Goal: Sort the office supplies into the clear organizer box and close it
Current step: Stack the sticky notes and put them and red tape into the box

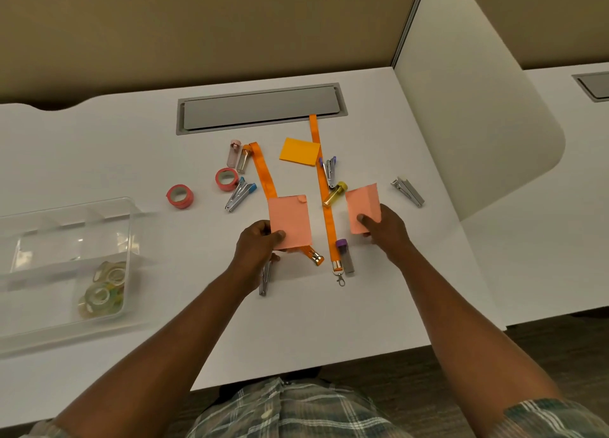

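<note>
- My left hand (260, 240) pinches one pink square sticky-note pad (290, 221) above the tabletop (99, 147); my right hand (384, 226) grips another (362, 207).
- Light, floppy paper, I judge; hold by the edges.

White desk (379, 305) strewn with mini staplers (407, 191), two red tape rolls (180, 196), orange lanyards (326, 187), an orange sticky-note pad (300, 151) and a clear organizer box (66, 266).
</note>
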`<state>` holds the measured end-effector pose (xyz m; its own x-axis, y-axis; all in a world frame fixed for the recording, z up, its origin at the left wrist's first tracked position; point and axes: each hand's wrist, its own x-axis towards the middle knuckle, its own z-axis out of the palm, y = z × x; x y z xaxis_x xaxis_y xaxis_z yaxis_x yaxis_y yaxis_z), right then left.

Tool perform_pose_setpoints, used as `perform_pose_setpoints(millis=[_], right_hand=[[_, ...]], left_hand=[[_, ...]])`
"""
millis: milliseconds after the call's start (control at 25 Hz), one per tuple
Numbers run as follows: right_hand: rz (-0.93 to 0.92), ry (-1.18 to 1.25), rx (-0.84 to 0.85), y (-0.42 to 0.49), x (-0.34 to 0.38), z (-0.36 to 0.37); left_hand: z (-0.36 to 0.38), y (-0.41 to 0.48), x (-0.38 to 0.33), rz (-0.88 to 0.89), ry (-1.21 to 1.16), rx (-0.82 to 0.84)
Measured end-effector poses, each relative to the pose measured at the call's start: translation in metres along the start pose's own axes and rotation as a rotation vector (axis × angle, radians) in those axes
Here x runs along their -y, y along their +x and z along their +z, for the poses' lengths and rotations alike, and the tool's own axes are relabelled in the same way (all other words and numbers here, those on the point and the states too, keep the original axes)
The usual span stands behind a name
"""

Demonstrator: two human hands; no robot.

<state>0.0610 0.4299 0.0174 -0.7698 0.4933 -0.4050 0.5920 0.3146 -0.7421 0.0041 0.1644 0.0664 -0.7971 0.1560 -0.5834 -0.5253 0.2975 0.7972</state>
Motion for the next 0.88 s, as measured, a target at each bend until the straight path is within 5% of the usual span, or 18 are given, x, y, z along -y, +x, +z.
perform_pose_setpoints(millis=[280,480,880], right_hand=[[-0.085,0.291,0.227,-0.036,0.064,0.042],[0.177,0.571,0.31,-0.047,0.095,0.061],[-0.073,0.277,0.418,-0.042,0.11,0.102]], left_hand=[[0.012,-0.004,-0.029,0.063,-0.058,0.045],[0.005,-0.002,-0.027,0.176,0.265,-0.14],[-0.011,0.001,-0.028,0.062,0.202,-0.169]])
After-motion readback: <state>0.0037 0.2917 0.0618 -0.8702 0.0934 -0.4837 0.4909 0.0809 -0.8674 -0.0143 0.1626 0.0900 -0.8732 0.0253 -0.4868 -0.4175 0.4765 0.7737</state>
